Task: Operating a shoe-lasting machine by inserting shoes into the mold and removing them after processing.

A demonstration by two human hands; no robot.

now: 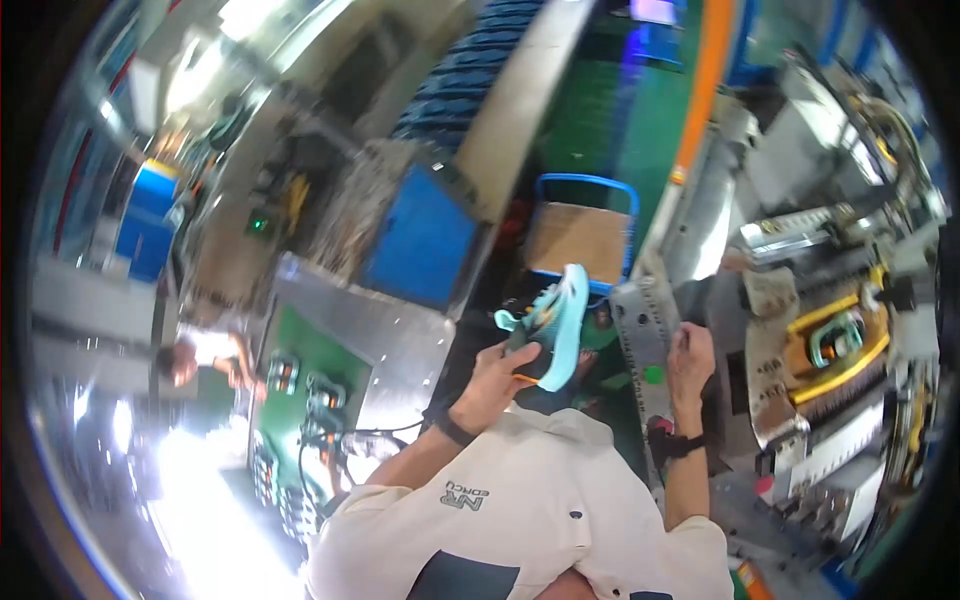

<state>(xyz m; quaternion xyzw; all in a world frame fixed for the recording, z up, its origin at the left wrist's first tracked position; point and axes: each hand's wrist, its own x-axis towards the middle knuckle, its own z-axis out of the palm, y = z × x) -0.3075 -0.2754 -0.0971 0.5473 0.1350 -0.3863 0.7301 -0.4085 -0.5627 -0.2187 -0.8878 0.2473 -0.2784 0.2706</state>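
Note:
A sneaker [562,330] with a pale turquoise sole and a darker upper stands on edge in my left hand [497,383], sole turned to the right. My left fingers and thumb are wrapped round its near end. On the right, my right hand [690,366] is curled into a loose fist, and I see nothing in it. It is over the edge of a grey metal machine panel [636,318], close to a round green button [653,374]. Farther right, a second turquoise shoe [838,340] sits inside a yellow-framed fixture [866,362] of the machine.
Several shoes [325,395] stand on a green-topped table [318,345] to my left, where another person [210,350] reaches in. Ahead are a blue-framed cart [578,240] with a brown board and a blue metal cabinet [420,237]. An orange pole [704,90] rises on the right.

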